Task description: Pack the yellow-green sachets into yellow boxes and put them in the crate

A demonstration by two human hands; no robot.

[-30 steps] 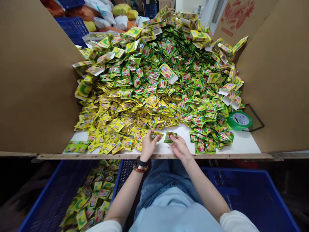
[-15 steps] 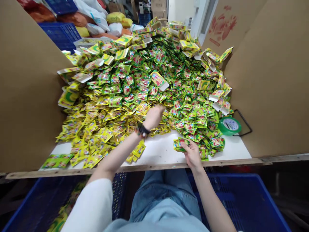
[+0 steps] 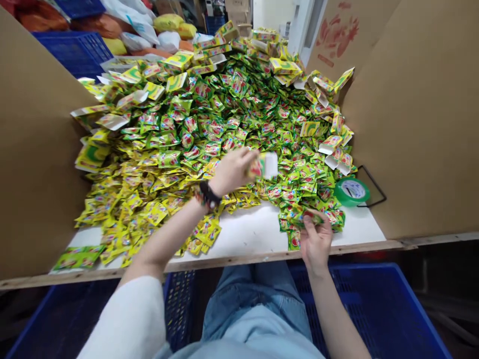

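Observation:
A big heap of green sachets [image 3: 213,124] and yellow sachets [image 3: 149,204] covers the white tabletop [image 3: 250,232]. My left hand [image 3: 232,169], with a dark band at the wrist, grips a small carton [image 3: 264,165] over the middle of the heap; the carton's white flap points right. Near the front right, my right hand [image 3: 316,239] is closed on green sachets [image 3: 309,218], thumb on top, above more green ones. How many it holds cannot be made out.
Cardboard walls [image 3: 407,124] flank the heap. Small cartons [image 3: 286,66] lie on its top and sides. Green tape [image 3: 352,192] rests at the right beside a black wire frame [image 3: 379,188]. A strip of green packets [image 3: 78,258] is at the front left. Blue crates [image 3: 377,309] stand below the table edge.
My left hand has taken hold of the small carton that lay on the heap. My right hand has moved right with its green sachets. The view has shifted slightly.

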